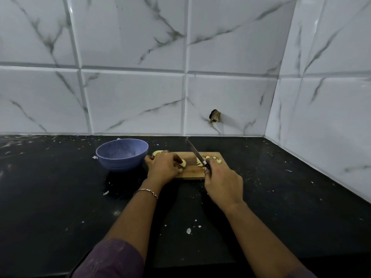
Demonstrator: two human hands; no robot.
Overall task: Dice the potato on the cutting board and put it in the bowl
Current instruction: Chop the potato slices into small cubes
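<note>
Entry logged from my remote station, head view. Step in hand, as I judge it: dicing, partway through; the transfer to the bowl is not begun. Item, one rectangular wooden cutting board (191, 174), lying on the black speckled desk (60, 187) near the white marble-patterned tiled wall (130, 97). Item, one pale yellow peeled potato (157, 153), its uncut remainder at the board's left end, partly hidden beneath the left hand (162, 167), whose fingers curl over it and hold it down. Item, one dark-handled kitchen knife with a narrow steel blade (195, 152), handle gripped in the right hand (220, 183), blade slanting away toward the wall, low over the board's right half; I cannot tell whether its edge touches the wood. Item, one small heap of cut pieces (210, 158) at the board's right end, just beside the blade; too small to count singly. Item, one round lavender-blue bowl (120, 164), upright on the desk just left of the board; I see no potato in it. Item, one thin metal bracelet (146, 192) on the left wrist. Next move, in my judgement: bring the blade to the remainder, fingertips tucked clear, slice evenly, then cross-cut, before sweeping everything into the bowl.
</note>
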